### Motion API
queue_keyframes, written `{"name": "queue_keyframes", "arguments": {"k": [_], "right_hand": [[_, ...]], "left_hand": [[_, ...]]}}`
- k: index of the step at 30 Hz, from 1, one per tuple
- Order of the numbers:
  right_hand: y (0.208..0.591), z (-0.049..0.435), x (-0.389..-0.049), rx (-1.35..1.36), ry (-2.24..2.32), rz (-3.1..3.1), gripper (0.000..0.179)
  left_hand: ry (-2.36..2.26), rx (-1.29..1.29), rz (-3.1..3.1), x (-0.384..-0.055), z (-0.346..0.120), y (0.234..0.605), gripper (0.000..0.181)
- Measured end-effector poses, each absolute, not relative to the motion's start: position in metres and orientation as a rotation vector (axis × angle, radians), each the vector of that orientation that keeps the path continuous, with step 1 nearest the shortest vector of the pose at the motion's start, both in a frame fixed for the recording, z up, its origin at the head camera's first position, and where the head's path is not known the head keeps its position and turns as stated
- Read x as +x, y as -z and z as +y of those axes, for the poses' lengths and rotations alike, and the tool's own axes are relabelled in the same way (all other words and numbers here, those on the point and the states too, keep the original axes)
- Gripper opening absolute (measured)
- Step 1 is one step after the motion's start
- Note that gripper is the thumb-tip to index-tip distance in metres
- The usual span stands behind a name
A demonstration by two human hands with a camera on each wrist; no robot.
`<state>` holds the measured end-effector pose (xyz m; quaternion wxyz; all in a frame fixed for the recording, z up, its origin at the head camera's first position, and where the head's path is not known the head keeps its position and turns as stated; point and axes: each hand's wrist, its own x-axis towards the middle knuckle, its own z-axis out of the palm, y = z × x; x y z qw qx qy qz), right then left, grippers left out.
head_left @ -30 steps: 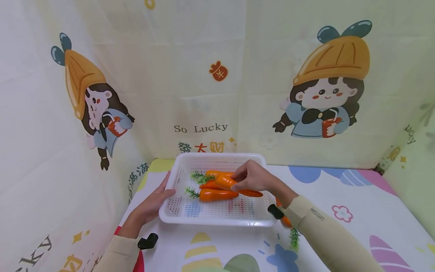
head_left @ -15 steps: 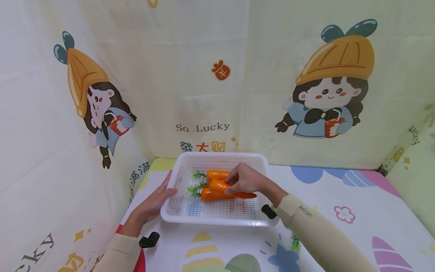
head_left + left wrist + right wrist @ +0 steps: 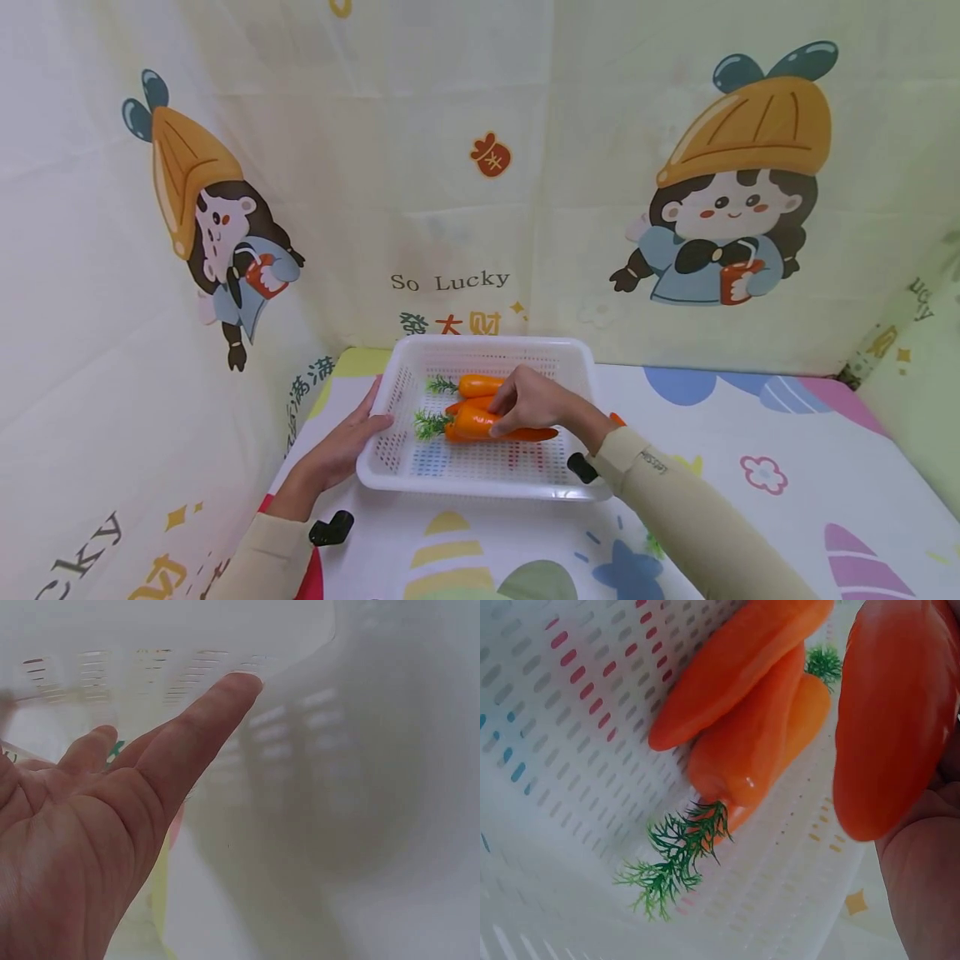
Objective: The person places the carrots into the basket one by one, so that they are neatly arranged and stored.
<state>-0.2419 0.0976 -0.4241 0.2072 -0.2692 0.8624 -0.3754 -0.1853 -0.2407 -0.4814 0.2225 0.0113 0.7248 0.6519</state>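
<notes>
A white plastic basket (image 3: 480, 485) holds several orange toy carrots with green tops, including a carrot (image 3: 477, 384) near its back. My right hand (image 3: 531, 402) pinches another carrot (image 3: 474, 423) low over the pile, its leafy end to the left. In the right wrist view, the held carrot (image 3: 892, 727) fills the upper right, and several carrots (image 3: 742, 742) lie on the slotted basket floor. At the basket's left side, my left hand (image 3: 348, 437) has its thumb on the rim and its fingers along the outer wall. The left wrist view shows that hand (image 3: 112, 810) against the wall.
Under the basket, the table (image 3: 810, 467) wears a white cloth with coloured prints. Right of the basket lies another carrot (image 3: 617, 419), mostly hidden by my right sleeve, its green top (image 3: 654, 546) showing below. A printed cloth (image 3: 555, 208) hangs behind and at both sides.
My right hand has moved slightly left and down, bringing its carrot lower over the pile. The carrot's leafy end now overlaps the front carrots. The left hand stays at the basket.
</notes>
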Motion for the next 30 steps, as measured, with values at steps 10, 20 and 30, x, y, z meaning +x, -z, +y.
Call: {"name": "queue_keyframes", "arguments": {"k": [10,20,30], "right_hand": [[0.436,0.091,-0.245,-0.742,1.021,2.400,0.023],[0.443,0.087,-0.247,-0.732,0.973,2.420,0.021],[0.448,0.084,-0.250,-0.744,0.953,2.406,0.025]], "left_hand": [[-1.789,0.045,2.026,-0.184,-0.240,0.479,0.077],[-1.772,0.052,2.026,-0.187,-0.240,0.481,0.076],[-1.751,0.090,2.022,-0.188,-0.242,0.481,0.076]]}}
